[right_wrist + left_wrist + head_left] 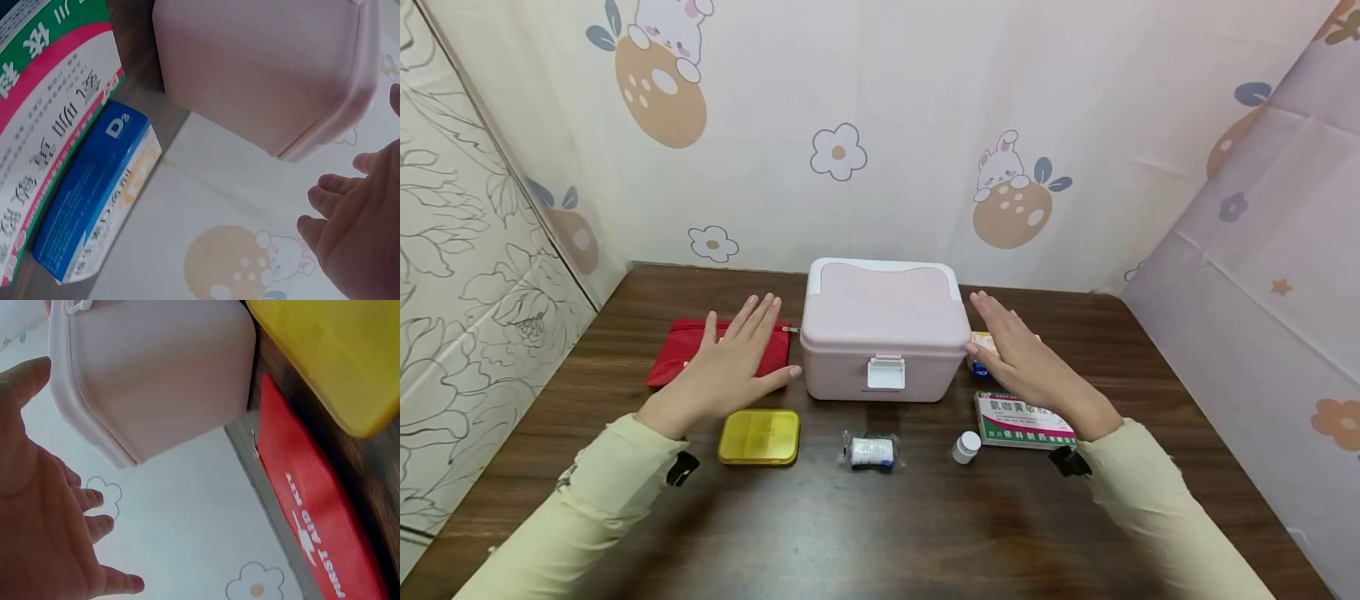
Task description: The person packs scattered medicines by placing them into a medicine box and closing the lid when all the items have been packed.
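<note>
A pale pink medicine box (887, 312) with a white latch stands at the back middle of the table, its lid down. My left hand (730, 362), fingers straight and spread, hovers left of it, over a red first aid kit pouch (673, 354). On the other side my right hand (1026, 362) is held out with straight fingers, partly covering a blue-and-white carton (981, 367) and a green-and-white medicine box (1022, 421). Neither hand holds anything. The left wrist view shows the pouch's lettering (312, 544); the right wrist view shows both cartons, the blue one (94, 194) nearer the wall.
In front of the pink box lie a yellow pill case (760, 437), a wrapped white bandage roll (872, 452) and a small white bottle (966, 447). A patterned curtain (895, 192) hangs behind the dark wooden table (880, 533), with more fabric at both sides.
</note>
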The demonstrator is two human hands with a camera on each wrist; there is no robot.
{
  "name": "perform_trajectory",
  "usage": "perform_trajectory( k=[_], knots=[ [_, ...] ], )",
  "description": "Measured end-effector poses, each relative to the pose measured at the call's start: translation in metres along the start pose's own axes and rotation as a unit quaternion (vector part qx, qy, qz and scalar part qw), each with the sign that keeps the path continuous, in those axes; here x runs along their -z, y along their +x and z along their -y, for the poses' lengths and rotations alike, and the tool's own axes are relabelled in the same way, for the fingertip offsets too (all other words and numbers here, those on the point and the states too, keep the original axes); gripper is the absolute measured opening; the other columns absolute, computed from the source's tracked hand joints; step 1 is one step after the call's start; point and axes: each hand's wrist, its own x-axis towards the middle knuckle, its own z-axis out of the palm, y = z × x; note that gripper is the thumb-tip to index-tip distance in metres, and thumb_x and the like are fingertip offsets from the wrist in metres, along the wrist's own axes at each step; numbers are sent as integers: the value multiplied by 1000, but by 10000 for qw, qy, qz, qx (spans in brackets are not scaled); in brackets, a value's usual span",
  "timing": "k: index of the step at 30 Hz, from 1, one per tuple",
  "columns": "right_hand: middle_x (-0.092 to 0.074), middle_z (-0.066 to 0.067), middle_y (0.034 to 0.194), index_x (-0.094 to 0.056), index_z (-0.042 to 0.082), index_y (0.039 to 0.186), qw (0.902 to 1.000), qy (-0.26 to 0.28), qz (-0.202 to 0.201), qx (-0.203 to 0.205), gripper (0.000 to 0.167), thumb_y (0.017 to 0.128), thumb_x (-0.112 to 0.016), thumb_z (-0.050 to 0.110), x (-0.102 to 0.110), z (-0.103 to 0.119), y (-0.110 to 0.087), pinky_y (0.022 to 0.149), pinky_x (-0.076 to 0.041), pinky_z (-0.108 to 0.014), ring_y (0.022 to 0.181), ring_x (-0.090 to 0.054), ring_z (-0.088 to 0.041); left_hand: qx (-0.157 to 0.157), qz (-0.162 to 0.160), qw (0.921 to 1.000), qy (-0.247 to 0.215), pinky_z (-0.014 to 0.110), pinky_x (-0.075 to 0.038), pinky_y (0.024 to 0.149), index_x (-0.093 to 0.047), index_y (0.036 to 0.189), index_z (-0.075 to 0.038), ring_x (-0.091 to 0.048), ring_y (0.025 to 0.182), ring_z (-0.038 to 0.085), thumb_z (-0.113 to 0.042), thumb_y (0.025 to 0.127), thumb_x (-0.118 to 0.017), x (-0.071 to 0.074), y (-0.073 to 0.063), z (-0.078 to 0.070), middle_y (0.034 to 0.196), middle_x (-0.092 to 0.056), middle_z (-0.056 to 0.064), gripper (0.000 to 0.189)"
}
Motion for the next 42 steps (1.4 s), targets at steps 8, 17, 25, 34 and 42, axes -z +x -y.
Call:
perform_trajectory(
  k=[8, 17, 25, 34, 42],
  knots=[
    [-4, -14, 158, -2, 8, 153, 9974, 700, 141, -136, 76, 100, -42, 44, -10, 0, 6, 113, -8, -51, 144, -5, -33, -80, -150, 9983, -552, 60, -1, 110, -2, 152, -2, 0, 145, 29, -56, 91, -51, -7, 16, -8, 159, -4, 13, 95],
    [-7, -15, 158, -4, 5, 153, 9950, 998, -34, -66, 73, 101, -43, 39, -18, 8, 6, 110, -17, -54, 143, -11, -32, -42, -349, 9807, -1926, 57, -8, 111, 0, 153, -6, -9, 144, 29, -46, 91, -57, -25, 26, -18, 159, -7, 12, 93],
    [-10, -16, 157, -7, 5, 153, 9947, 1012, -190, -42, 69, 101, -44, 32, -22, 9, 7, 111, -18, -53, 142, -13, -32, -5, -823, 9696, -2304, 52, -21, 110, -9, 152, -3, -18, 142, 31, -35, 94, -59, -28, 29, -27, 157, -16, 15, 83],
    [-9, -17, 157, -7, 5, 153, 9950, 979, -184, -70, 69, 102, -43, 32, -20, 9, 9, 111, -18, -53, 142, -13, -33, 20, -876, 9695, -2291, 50, -26, 108, -11, 152, -4, -20, 141, 31, -34, 93, -60, -26, 31, -27, 156, -18, 14, 83],
    [-21, -19, 154, -16, 3, 152, 9941, 964, -488, -25, 65, 101, -44, 32, -14, 12, 11, 109, -24, -52, 139, -25, -34, 26, -977, 9707, -2196, 54, -16, 111, -19, 150, 1, -27, 139, 30, -35, 93, -61, -14, 33, -27, 153, -27, 16, 80]
  ],
)
